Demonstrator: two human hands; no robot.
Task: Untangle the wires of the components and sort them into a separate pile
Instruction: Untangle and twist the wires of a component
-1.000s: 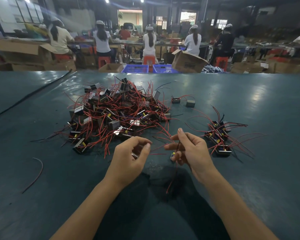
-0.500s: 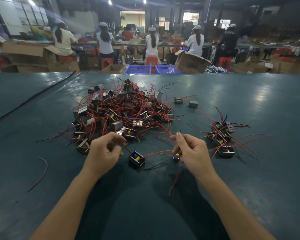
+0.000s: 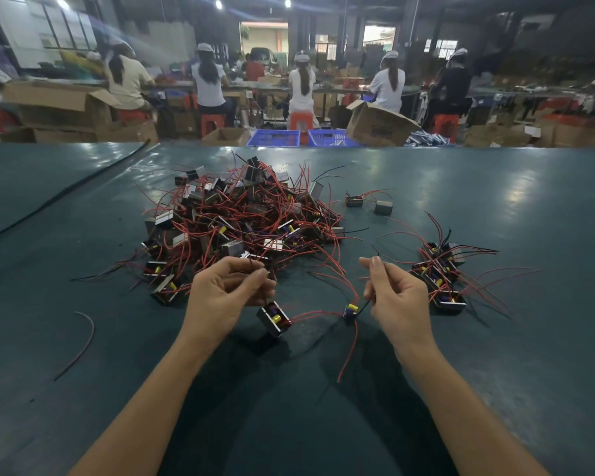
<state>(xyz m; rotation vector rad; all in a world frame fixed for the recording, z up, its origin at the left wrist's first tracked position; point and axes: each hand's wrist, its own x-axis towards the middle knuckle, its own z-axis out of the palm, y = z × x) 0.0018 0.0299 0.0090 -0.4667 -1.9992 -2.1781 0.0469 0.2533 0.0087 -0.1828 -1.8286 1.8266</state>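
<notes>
Hands drew apart: L hand (image 3: 227, 293) pinches wire of component (image 3: 275, 319) just in front of big pile (image 3: 241, 218), R hand (image 3: 397, 300) pinches black wire of 2nd component (image 3: 351, 310). Both linked by red wire (image 3: 316, 313), so prob. not freed yet.

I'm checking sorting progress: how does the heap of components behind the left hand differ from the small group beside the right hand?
The heap holds many components; the small group only a handful. The heap's red wires cross and tangle every way; the group's mostly trail off rightward. The heap is piled up; the group lies low. Both are boxy parts with red and black wires.
</notes>
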